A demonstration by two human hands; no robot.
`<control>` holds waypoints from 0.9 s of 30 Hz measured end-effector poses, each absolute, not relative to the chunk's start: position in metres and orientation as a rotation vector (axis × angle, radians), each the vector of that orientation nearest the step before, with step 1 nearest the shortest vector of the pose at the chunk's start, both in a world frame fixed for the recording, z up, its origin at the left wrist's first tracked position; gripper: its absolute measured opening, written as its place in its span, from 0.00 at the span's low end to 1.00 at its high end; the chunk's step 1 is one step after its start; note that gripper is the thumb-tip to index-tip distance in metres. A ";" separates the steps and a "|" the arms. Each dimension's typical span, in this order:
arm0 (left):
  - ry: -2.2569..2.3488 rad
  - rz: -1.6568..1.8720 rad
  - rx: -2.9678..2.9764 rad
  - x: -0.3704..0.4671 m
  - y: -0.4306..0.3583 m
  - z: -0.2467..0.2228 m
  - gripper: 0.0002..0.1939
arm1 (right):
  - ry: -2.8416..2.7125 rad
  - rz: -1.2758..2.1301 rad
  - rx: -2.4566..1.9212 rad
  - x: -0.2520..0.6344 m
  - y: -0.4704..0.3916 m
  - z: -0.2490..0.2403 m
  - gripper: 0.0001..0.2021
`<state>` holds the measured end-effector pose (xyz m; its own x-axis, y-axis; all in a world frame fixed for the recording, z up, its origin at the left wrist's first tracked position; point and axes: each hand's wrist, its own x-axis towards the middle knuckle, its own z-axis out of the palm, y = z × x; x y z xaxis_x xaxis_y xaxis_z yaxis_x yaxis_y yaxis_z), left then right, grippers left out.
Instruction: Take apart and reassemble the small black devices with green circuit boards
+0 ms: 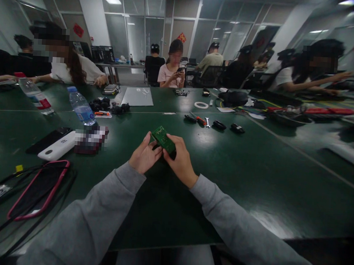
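A green circuit board [162, 138] is held tilted above the table, between my two hands. My left hand [144, 155] grips its left edge, with the thumb up beside the near left corner and the fingers partly underneath. On the other side my right hand [181, 158] is closed on the board's right edge, thumb toward me. Small parts dot the board's upper face; its underside is hidden. Beyond the hands lie an orange-handled screwdriver [201, 121], a small wrench [207, 122] and black objects [219, 125] whose kind I cannot make out.
The green table [252, 169] carries a pink-cased phone [38, 190] with cables at left, a white power bank [59, 145] and two water bottles, one nearer [82, 106]. A silver laptop [137, 96] and a white ring [201, 105] lie farther back. Several people sit around.
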<state>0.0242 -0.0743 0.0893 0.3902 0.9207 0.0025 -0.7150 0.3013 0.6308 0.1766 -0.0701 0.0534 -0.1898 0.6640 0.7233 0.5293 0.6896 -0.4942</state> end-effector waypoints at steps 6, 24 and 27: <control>0.413 1.108 0.627 0.022 -0.074 0.089 0.25 | -1.765 0.253 -0.983 0.178 -0.066 0.048 0.25; 0.674 1.175 1.068 0.003 -0.054 0.080 0.22 | -1.644 0.313 -1.059 0.181 -0.056 0.046 0.27; 0.724 1.267 1.041 -0.005 -0.047 0.078 0.20 | -1.718 0.257 -1.023 0.181 -0.058 0.048 0.25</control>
